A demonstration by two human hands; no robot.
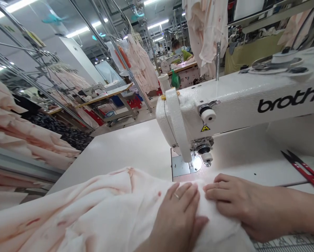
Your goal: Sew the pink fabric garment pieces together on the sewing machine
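Observation:
Pale pink printed fabric (115, 206) lies bunched over the front of the white table, its far edge just short of the needle plate (180, 169) of a white sewing machine (183, 115). My left hand (176, 217), a ring on one finger, rests flat on this fabric with fingers stretched toward the plate. To its right, my right hand (241, 199) has its fingers bent and closed on the fabric near the edge; the fingertips partly hide what they grip. Both hands are in front of the needle area, apart from the needle.
Red-handled thread snips (302, 169) lie at the right. A printed ruler strip (293, 243) runs along the front edge. Pink garments (23, 129) hang at the left, more (206, 31) behind the machine. Farther back, a person (182, 50) sits among other machines.

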